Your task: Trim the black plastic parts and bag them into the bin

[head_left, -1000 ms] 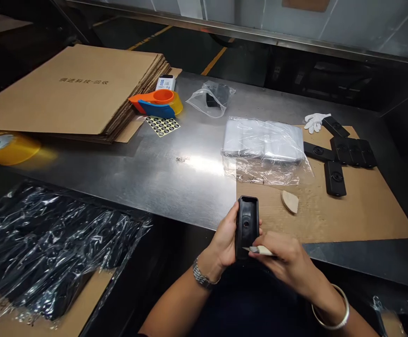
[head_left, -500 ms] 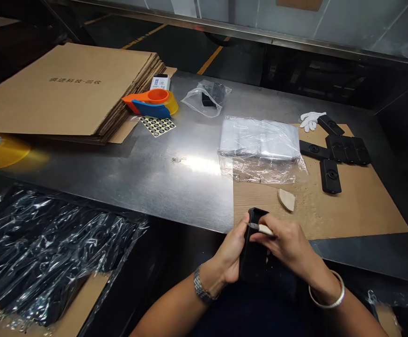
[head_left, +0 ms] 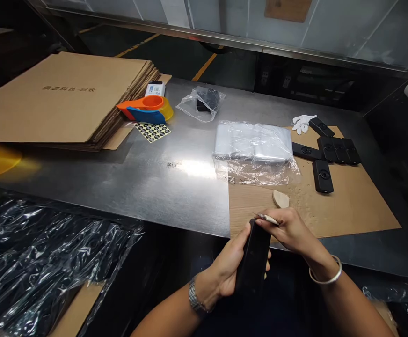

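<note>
My left hand (head_left: 229,267) grips a long black plastic part (head_left: 253,256) below the table's front edge, its plain back turned towards me. My right hand (head_left: 291,230) pinches a small pale-handled blade (head_left: 267,218) whose tip rests at the part's upper end. Both hands meet just in front of the brown cardboard mat (head_left: 347,206). A pale wedge-shaped piece (head_left: 281,199) lies on the mat right behind my right hand.
Several more black parts (head_left: 325,154) and a white glove (head_left: 302,123) lie on the mat's far right. A clear bag pack (head_left: 253,144), stacked cardboard sheets (head_left: 63,96), an orange and blue tape dispenser (head_left: 146,108), a sticker sheet (head_left: 152,131) stand on the steel table (head_left: 155,173). Black plastic film (head_left: 49,262) fills the lower left.
The black part has been turned from its hollow side to its back and lowered towards me. The blade has moved from the part's lower end up to its top end.
</note>
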`<state>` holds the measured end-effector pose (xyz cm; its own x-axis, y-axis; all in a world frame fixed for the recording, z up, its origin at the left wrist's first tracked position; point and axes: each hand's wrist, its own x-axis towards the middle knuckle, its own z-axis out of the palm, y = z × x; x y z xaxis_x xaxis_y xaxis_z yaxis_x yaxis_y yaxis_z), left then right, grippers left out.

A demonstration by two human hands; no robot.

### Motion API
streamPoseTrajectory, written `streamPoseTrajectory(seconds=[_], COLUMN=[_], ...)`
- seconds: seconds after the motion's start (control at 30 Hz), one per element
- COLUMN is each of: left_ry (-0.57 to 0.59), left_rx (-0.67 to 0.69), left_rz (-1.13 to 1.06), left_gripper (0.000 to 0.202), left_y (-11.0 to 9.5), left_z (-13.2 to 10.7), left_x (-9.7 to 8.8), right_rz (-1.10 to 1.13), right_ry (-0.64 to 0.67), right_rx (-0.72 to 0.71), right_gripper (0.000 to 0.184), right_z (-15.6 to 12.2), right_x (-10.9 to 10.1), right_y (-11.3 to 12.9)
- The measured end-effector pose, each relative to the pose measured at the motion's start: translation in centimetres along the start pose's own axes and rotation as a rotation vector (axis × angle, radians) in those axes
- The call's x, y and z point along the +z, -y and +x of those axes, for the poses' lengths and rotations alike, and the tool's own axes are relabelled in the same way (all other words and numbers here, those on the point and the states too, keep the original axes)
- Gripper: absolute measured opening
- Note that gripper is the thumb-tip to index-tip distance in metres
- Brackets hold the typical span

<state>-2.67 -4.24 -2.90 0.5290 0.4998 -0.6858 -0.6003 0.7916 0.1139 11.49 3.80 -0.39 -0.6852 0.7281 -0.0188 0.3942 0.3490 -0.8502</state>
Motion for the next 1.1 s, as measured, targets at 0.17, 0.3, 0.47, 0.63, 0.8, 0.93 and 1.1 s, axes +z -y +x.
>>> streamPoseTrajectory(seconds=[0.17, 0.3, 0.47, 0.63, 0.8, 0.93, 1.1], left_ry=[0.045, 0.006, -0.062, -0.194, -0.209, -0.109, -0.03], left_rx=[-0.048, -0.042, 0.108, 0.389, 0.484, 0.513, 0.421], left_rz=[-0.023, -0.002, 0.011, 0.038, 0.046, -0.059, -0.109], left_gripper=[0.064, 0.065, 0.061, 0.052, 0.051, 0.046, 0.057], left_y=[0.3, 0.2, -0.2, 0.4, 0.8, 0.2, -0.7], left_z=[0.3, 0.2, -0.2, -0.1, 0.0, 0.1, 0.3], left_x=[-0.4, -0.3, 0.1, 1.0, 1.1, 0.7, 0.3], right_rz=[0.005, 0.026, 0.15, 0.187, 0.192, 0.186, 0.562], right_ry=[0.072, -0.016, -0.284, -0.232, -0.267, -0.196, -0.093], right_rx=[0.017, 0.061, 0.297, 0.358, 0.375, 0.376, 0.404], right_gripper=[0.029, 0.037, 0.03, 0.028, 0.027, 0.021, 0.055], right_z=[-0.1, 0.1, -0.7, -1.5, -1.1, -2.1, -4.2], right_x=[-0.1, 0.2, 1.3, 3.3, 4.2, 5.1, 6.3], right_y=[-0.2, -0.7, -1.5, -1.1, -0.7, -0.7, 0.2])
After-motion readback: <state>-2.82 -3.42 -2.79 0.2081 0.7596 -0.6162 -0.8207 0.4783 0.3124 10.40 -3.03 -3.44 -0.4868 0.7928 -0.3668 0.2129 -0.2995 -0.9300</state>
